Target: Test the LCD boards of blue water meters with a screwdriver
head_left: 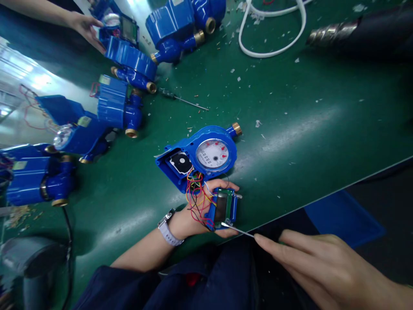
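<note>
My left hand [206, 202], with a watch on its wrist, is closed around a small blue display module [222, 206] with a screen and green circuit board. Thin red, yellow and black wires [196, 202] run from the module into the open housing of a blue water meter [215, 155], whose round dial faces up on the bench. My right hand [316, 262] grips a screwdriver; its handle is hidden in the fingers. The metal shaft of the screwdriver [241, 232] reaches the lower corner of the module, its tip at or very close to that corner.
Several more blue meters [112, 103] stand along the left and back of the green bench [290, 142]. Another person's hand [87, 28] touches one. A second screwdriver [183, 100], a white cable [274, 54], a heat gun [338, 34] and a grey tool [35, 258] lie about.
</note>
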Action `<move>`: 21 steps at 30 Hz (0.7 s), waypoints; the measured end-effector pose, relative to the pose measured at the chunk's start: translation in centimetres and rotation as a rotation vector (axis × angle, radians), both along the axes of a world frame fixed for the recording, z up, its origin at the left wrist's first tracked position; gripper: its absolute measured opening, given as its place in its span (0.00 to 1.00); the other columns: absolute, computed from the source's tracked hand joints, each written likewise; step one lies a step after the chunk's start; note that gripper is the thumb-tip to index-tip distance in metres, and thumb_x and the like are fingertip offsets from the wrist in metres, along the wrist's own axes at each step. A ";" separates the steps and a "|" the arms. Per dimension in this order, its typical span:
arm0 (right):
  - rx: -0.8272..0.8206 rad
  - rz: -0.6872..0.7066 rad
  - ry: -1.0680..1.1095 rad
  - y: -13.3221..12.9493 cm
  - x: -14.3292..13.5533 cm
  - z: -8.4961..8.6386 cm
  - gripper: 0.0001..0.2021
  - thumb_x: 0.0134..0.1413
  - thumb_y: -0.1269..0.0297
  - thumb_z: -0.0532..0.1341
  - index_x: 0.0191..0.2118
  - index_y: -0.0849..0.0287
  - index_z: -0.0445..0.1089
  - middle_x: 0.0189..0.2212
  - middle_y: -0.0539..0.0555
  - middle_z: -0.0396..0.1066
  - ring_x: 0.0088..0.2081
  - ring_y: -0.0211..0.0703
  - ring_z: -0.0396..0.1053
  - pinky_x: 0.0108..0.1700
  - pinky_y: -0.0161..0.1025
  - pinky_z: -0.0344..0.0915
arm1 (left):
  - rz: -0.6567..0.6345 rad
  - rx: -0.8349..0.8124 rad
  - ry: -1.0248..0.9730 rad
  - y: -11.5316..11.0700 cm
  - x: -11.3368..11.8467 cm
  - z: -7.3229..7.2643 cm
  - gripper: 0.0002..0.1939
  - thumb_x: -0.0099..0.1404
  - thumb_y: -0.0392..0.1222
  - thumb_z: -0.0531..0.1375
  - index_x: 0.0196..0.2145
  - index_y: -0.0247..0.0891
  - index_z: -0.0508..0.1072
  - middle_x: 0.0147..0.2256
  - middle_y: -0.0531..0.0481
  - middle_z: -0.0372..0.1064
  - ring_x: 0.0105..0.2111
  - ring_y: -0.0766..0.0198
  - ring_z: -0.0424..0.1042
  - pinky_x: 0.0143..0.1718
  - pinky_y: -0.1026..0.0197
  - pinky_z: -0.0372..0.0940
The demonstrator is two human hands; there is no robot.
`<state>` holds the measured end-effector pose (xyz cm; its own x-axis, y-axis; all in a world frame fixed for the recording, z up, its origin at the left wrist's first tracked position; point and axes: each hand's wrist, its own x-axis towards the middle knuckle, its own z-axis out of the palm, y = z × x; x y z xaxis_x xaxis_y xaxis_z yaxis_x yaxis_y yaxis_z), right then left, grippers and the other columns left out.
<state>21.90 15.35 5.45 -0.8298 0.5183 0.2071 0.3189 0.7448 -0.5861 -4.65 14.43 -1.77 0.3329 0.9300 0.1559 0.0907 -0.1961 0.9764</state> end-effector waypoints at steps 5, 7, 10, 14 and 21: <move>0.116 0.080 0.019 0.4 0.6 -1.4 0.20 0.73 0.75 0.37 0.57 0.64 0.62 0.29 0.52 0.70 0.24 0.38 0.71 0.24 0.35 0.64 | -0.002 0.023 0.003 0.1 0.0 0.4 0.53 0.38 0.50 0.78 0.58 0.46 0.58 0.52 0.41 0.69 0.49 0.49 0.74 0.52 0.46 0.70; -0.126 0.033 0.092 0.3 0.4 -1.9 0.18 0.76 0.70 0.40 0.59 0.59 0.61 0.29 0.50 0.69 0.26 0.34 0.70 0.26 0.31 0.64 | -0.004 -0.002 0.009 0.2 0.0 0.7 0.53 0.38 0.48 0.79 0.58 0.47 0.58 0.51 0.42 0.69 0.49 0.49 0.75 0.51 0.47 0.70; -0.357 0.015 0.172 -0.3 0.3 -2.9 0.16 0.76 0.68 0.43 0.61 0.56 0.60 0.29 0.48 0.68 0.28 0.33 0.70 0.29 0.28 0.64 | -0.020 -0.049 0.007 0.3 -0.1 1.1 0.53 0.38 0.47 0.79 0.57 0.47 0.57 0.52 0.41 0.68 0.48 0.50 0.75 0.51 0.48 0.70; 0.030 0.028 0.114 -0.8 0.5 -4.3 0.20 0.72 0.73 0.42 0.61 0.61 0.63 0.30 0.54 0.69 0.25 0.40 0.68 0.24 0.35 0.63 | -0.059 -0.032 -0.030 0.4 -0.1 1.1 0.53 0.38 0.48 0.79 0.57 0.47 0.56 0.53 0.42 0.67 0.50 0.50 0.74 0.53 0.46 0.69; -0.514 -0.053 0.214 -0.5 -0.6 -2.7 0.15 0.71 0.73 0.50 0.52 0.61 0.73 0.33 0.53 0.75 0.35 0.36 0.75 0.35 0.27 0.71 | -0.060 -0.061 -0.014 0.3 -0.2 1.1 0.54 0.40 0.45 0.79 0.58 0.49 0.54 0.53 0.41 0.66 0.49 0.50 0.75 0.52 0.46 0.69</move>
